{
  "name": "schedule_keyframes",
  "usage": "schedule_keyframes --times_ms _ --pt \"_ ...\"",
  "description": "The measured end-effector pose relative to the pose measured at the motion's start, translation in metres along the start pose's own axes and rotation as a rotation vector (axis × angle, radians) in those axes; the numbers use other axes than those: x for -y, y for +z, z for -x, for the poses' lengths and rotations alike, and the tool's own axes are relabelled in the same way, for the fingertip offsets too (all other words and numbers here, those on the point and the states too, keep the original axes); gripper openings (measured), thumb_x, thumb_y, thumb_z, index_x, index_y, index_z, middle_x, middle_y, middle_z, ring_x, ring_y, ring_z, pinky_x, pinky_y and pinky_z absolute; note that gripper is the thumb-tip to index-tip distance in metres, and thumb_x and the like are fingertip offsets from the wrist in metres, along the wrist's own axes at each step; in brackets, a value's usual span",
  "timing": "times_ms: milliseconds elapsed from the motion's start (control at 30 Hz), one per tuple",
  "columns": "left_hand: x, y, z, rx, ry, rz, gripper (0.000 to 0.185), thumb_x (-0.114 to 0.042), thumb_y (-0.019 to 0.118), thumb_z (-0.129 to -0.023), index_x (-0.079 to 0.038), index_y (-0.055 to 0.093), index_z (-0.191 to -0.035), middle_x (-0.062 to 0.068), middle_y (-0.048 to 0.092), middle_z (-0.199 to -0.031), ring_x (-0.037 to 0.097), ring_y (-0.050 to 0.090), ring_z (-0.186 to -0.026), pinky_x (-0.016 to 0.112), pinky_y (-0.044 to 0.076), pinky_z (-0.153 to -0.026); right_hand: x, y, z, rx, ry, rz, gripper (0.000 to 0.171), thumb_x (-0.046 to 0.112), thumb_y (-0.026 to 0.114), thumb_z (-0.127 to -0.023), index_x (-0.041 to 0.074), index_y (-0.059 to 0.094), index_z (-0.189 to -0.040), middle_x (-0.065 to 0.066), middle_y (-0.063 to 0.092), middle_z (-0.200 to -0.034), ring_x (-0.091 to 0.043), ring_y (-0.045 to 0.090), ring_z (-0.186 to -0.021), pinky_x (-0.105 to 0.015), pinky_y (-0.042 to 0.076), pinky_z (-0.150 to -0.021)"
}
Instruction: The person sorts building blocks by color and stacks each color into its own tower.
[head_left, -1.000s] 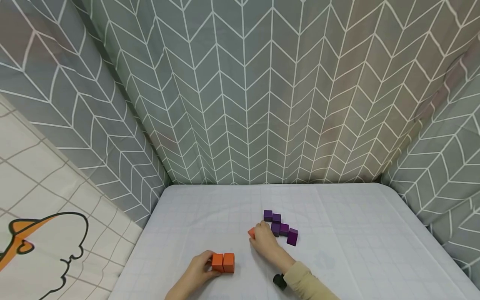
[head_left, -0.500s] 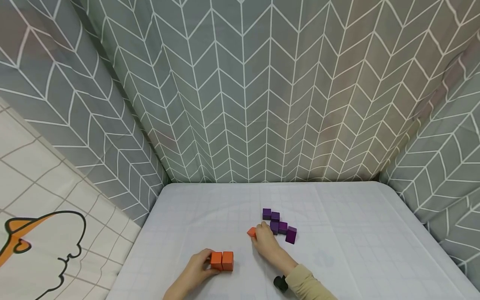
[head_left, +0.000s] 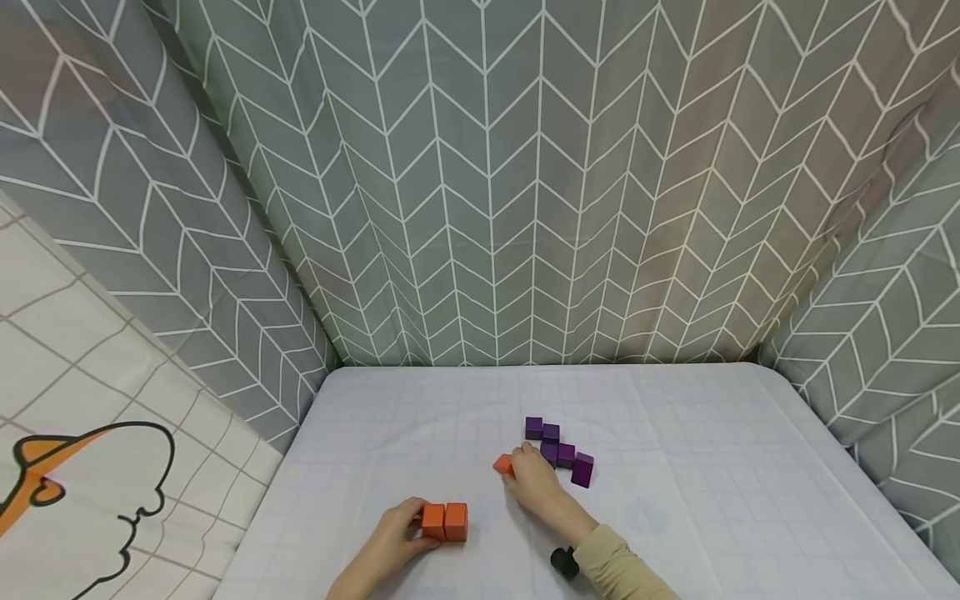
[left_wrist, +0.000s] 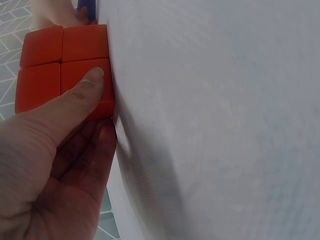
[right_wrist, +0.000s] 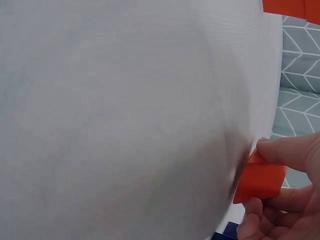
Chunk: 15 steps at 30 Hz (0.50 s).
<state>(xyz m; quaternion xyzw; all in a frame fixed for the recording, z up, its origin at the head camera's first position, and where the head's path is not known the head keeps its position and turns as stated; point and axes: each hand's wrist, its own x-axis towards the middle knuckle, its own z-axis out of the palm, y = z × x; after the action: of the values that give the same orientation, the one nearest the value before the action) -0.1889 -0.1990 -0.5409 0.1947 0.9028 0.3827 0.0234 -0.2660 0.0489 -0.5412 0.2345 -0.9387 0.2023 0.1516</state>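
My left hand (head_left: 389,542) grips a squarish stack of orange cubes (head_left: 456,522) on the white table. Its four-part face shows in the left wrist view, where my thumb lies across the lower right cube (left_wrist: 75,75) and my fingers curl below. Farther off and to the right, my right hand (head_left: 534,483) pinches a smaller orange block (right_wrist: 262,181) between thumb and fingers, down at the cloth. In the head view a pointed end of that block (head_left: 502,464) sticks out left of the fingers. Several purple blocks (head_left: 582,470) stand just beyond my right hand.
A white cloth covers the table (head_left: 675,483). The purple blocks run in a stepped diagonal line. A small black object (head_left: 564,563) sits by the right sleeve (head_left: 621,567). Patterned curtains (head_left: 540,208) enclose the back and sides.
Both hands keep their holds almost unmoved. The small orange block shows slightly more beside the right fingers than a second ago. The whole head view has shifted slightly.
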Motion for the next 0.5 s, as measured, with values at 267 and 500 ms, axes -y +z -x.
schedule_keyframes --times_ms 267,500 --pt "0.001 0.000 -0.001 0.000 -0.004 -0.008 0.036 -0.020 0.074 -0.069 -0.011 0.056 -0.099 0.001 0.060 -0.098 0.016 0.058 -0.090 0.030 0.049 -0.078 0.007 -0.017 -0.013 0.021 0.010 -0.032 0.024 0.017 0.070 -0.074 -0.002 0.057 -0.077 -0.005 0.047 -0.071 -0.013 0.044 -0.061 -0.027 0.043 -0.052" --pt "0.001 0.001 -0.001 -0.006 0.000 -0.011 0.035 -0.021 0.074 -0.069 -0.012 0.056 -0.097 -0.001 0.060 -0.096 0.014 0.057 -0.089 0.029 0.049 -0.078 0.024 -0.042 -0.026 0.007 -0.057 -0.036 0.025 0.018 0.070 -0.074 -0.002 0.059 -0.083 -0.003 0.048 -0.074 -0.012 0.043 -0.065 -0.022 0.043 -0.055"
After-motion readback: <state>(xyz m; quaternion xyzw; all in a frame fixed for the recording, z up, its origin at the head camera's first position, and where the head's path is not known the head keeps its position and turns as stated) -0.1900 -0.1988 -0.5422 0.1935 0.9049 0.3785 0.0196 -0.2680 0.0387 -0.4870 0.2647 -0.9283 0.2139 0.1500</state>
